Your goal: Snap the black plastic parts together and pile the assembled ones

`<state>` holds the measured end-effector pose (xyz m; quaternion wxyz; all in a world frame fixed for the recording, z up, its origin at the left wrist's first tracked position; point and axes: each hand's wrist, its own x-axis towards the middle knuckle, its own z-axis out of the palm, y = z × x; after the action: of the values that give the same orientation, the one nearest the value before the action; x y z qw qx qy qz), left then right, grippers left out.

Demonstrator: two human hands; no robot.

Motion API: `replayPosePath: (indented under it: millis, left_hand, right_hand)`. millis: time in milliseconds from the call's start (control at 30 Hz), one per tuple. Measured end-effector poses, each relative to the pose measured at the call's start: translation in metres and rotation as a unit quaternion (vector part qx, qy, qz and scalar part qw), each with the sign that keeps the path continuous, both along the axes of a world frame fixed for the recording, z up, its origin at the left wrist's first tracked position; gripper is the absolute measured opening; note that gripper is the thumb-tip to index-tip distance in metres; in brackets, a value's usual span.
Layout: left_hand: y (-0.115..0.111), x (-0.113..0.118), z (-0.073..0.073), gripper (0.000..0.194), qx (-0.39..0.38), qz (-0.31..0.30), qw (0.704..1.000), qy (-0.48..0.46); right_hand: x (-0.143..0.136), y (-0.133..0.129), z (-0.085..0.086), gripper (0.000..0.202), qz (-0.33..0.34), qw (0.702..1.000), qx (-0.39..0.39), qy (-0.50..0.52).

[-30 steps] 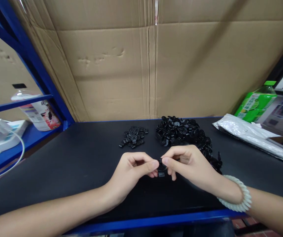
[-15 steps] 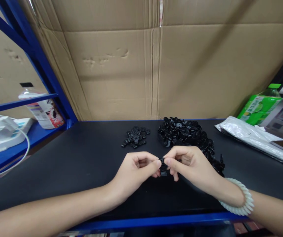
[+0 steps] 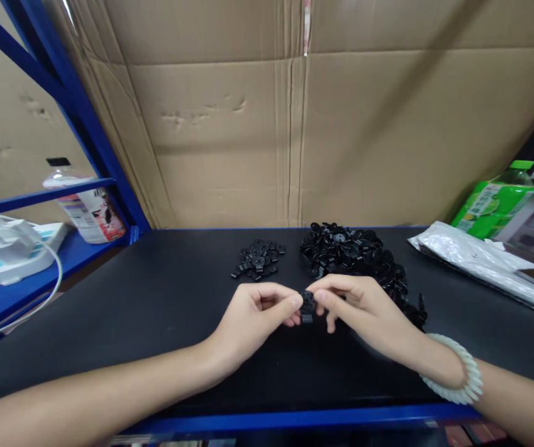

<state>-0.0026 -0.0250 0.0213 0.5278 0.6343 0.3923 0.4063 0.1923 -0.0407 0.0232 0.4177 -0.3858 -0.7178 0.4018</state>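
A small black plastic piece [image 3: 308, 302] is held between both hands above the front middle of the black table. My left hand [image 3: 253, 316] pinches its left side between thumb and forefinger. On the right side, the thumb and forefinger of my right hand [image 3: 369, 310] grip the same piece, with the other fingers loosely curled. Behind my left hand lies a small pile of black pieces [image 3: 258, 257]. A larger heap of black round parts [image 3: 346, 248] spreads behind and beside my right hand, which hides some of it.
The black table [image 3: 174, 273] has a blue front edge. At the right lie a silvery plastic bag [image 3: 462, 254] and a green bottle [image 3: 493, 202]. On the left blue shelf are a white power strip [image 3: 20, 261] with a cable and another bottle [image 3: 90, 214]. Cardboard [image 3: 220, 136] stands behind.
The small piece now shows more of its face between my fingertips, and the fingers of my right hand have shifted slightly. The whole view has moved a little.
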Motion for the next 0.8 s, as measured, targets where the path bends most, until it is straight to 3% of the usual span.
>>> replayPosePath:
  millis: [133, 233, 300, 367, 533, 667, 800]
  left_hand:
    - [0.035, -0.019, 0.002, 0.026, 0.135, 0.126, 0.98, 0.072]
    - [0.066, -0.039, 0.001, 0.026, 0.199, 0.194, 0.949, 0.151]
    - [0.082, -0.049, -0.001, 0.024, 0.218, 0.212, 0.936, 0.178]
    - [0.089, -0.054, -0.003, 0.023, 0.242, 0.225, 0.922, 0.203]
    - [0.076, -0.045, -0.004, 0.022, 0.311, 0.22, 0.895, 0.233]
    - [0.046, -0.027, -0.003, 0.021, 0.364, 0.147, 0.891, 0.229]
    - [0.023, -0.013, -0.003, 0.021, 0.401, 0.061, 0.889, 0.212]
  right_hand:
    - [0.016, 0.005, 0.016, 0.025, -0.12, 0.979, 0.151, -0.068]
    - [0.032, 0.014, 0.027, 0.022, -0.195, 0.961, 0.184, -0.073]
    - [0.043, 0.019, 0.033, 0.02, -0.205, 0.955, 0.19, -0.094]
    - [0.052, 0.024, 0.038, 0.017, -0.17, 0.955, 0.189, -0.152]
    - [0.063, 0.029, 0.037, 0.012, -0.013, 0.925, 0.223, -0.308]
    - [0.063, 0.032, 0.026, 0.02, 0.03, 0.89, 0.235, -0.39]
    - [0.061, 0.038, 0.019, 0.023, 0.061, 0.885, 0.213, -0.411]
